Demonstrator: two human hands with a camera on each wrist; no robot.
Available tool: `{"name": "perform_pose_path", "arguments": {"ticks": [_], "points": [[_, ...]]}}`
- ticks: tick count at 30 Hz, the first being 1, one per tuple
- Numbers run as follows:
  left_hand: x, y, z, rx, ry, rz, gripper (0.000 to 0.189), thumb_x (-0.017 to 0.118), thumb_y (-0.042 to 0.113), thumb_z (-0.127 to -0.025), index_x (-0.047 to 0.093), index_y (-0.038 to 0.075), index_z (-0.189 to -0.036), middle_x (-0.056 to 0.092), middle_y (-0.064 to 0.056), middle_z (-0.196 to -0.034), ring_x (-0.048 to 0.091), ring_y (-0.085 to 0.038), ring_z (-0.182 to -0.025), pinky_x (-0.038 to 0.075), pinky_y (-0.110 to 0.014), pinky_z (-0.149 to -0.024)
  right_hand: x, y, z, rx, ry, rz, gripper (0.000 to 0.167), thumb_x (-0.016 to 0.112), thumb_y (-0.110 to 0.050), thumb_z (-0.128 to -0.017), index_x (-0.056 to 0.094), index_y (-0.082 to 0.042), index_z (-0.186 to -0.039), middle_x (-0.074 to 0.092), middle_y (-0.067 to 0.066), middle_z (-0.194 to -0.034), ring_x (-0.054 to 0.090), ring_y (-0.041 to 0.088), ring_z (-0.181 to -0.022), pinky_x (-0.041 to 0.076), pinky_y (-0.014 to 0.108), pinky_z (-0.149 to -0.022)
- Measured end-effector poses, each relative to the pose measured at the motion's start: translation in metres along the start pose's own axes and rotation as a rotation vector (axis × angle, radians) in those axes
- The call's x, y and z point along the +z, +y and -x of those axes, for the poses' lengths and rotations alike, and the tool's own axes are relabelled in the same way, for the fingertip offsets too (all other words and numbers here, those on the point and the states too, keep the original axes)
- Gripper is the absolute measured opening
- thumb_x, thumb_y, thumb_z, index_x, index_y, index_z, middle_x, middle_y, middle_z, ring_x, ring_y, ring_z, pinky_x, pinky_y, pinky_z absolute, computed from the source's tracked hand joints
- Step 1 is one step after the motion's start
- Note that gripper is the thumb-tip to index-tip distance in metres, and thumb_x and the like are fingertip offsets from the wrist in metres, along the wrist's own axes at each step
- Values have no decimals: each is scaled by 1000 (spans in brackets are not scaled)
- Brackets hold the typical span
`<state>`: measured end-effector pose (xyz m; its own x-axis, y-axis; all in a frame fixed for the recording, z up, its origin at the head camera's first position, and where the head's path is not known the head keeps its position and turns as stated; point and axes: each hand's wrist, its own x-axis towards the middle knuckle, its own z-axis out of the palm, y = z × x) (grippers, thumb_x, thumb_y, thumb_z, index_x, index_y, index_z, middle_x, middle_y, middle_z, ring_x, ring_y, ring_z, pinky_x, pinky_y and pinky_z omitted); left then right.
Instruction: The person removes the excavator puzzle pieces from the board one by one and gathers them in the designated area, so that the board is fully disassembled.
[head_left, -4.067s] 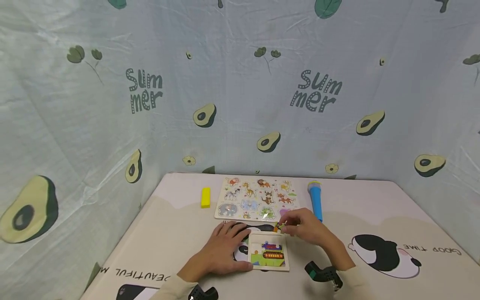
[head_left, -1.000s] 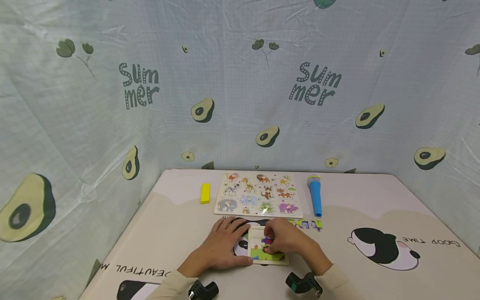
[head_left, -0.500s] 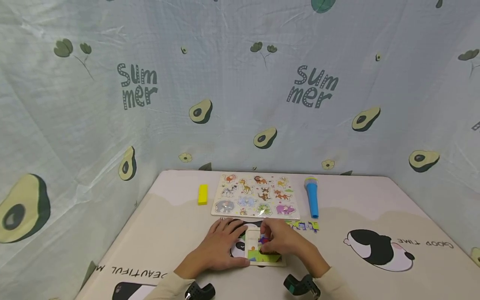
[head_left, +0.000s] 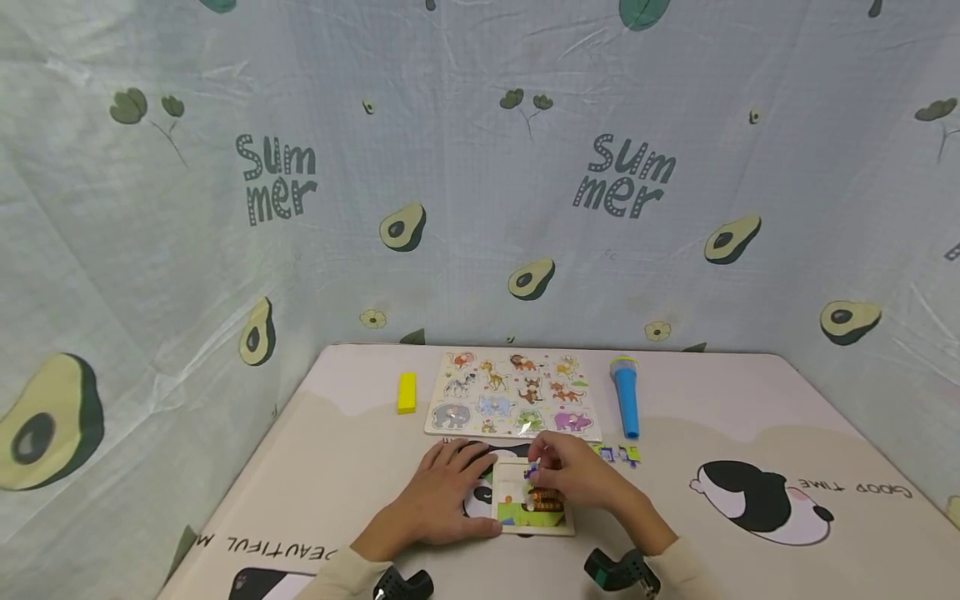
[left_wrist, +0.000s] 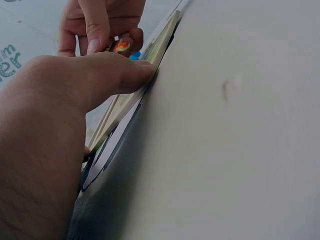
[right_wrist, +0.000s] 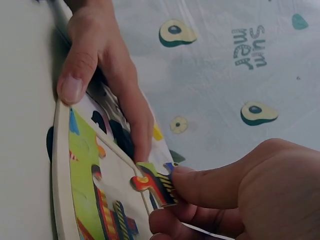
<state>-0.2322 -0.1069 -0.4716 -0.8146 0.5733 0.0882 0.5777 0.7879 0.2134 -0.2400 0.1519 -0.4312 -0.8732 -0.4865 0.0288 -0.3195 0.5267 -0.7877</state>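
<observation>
A small jigsaw puzzle in a pale wooden tray [head_left: 571, 518] lies on the table. Green pieces line its near side, dark and orange ones its right part, and bare wood shows elsewhere. My left hand [head_left: 444, 500] rests along the tray's left side, fingers spread, thumb on the near corner. Between thumb and fingers, my right hand [head_left: 581, 473] pinches a jigsaw piece [right_wrist: 155, 184], red, black and yellow with a green edge. The piece is tilted above the tray in the right wrist view. Several loose jigsaw pieces [head_left: 628, 455] lie beyond the right hand.
Behind the tray lies a wooden animal puzzle board [head_left: 474, 392]. A yellow block [head_left: 407, 393] stands to its left, a blue toy microphone [head_left: 627, 402] to its right. A printed curtain [head_left: 450, 167] encloses the table's far side and flanks.
Earlier the right hand held a piece at the tray's far right corner, then reached down into the tray. It has now lifted a piece out, baring wood. The left hand stays put.
</observation>
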Motion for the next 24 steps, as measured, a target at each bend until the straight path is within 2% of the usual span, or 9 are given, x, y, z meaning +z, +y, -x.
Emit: {"name": "perform_pose_path", "arguments": {"ticks": [3, 13, 24], "points": [[0, 0, 0, -3, 3, -1, 93, 52, 82, -81, 42, 26, -155, 37, 3, -160, 27, -29, -149, 18, -60, -120, -7, 3, 5, -5, 27, -33, 14, 68, -10, -97, 60, -4, -106, 57, 3, -76, 54, 15, -60, 48, 27, -52], [1, -1, 0, 11, 4, 5, 94, 51, 82, -81, 42, 26, -155, 37, 2, -160, 27, -30, -149, 18, -61, -120, -34, 25, 24, 41, 160, 4, 12, 66, -7, -97, 63, -3, -108, 57, 4, -73, 55, 16, -57, 49, 27, -50], [-1, 0, 1, 13, 6, 15, 93, 52, 81, -82, 42, 24, -155, 38, 1, -160, 28, -30, -149, 19, -61, -120, -48, 46, 40, 211, 320, -13, 17, 69, -2, -93, 64, -1, -109, 58, 5, -73, 56, 18, -57, 49, 27, -50]]}}
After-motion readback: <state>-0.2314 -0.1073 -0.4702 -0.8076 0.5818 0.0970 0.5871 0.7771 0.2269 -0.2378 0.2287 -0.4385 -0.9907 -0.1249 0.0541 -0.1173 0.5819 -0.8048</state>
